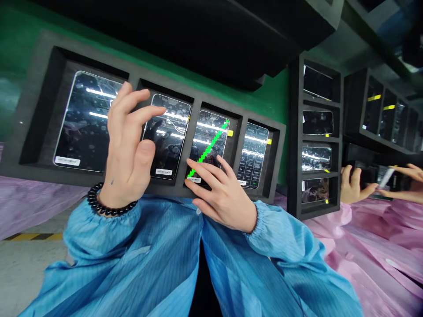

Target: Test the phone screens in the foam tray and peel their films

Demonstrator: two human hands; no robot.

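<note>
A dark foam tray (190, 152) holds several phones in separate compartments. My left hand (130, 136) is raised over the wall between the two left compartments, fingers apart and holding nothing. It partly covers the large phone (84, 127) at the far left and the second phone (168, 141). My right hand (221, 189) lies spread over the lower part of the third phone (211, 132), whose screen shows a green stepped diagonal line. The rightmost phone (256, 149) displays a grid of menu buttons. Whether my right fingertips touch the glass is unclear.
On the right stands another dark tray (339, 149) with several phones, and beyond it a further one (353, 105). A person in pink sleeves (333, 220) holds a small light object (386, 177). A black structure (198, 39) overhangs the green table (277, 99).
</note>
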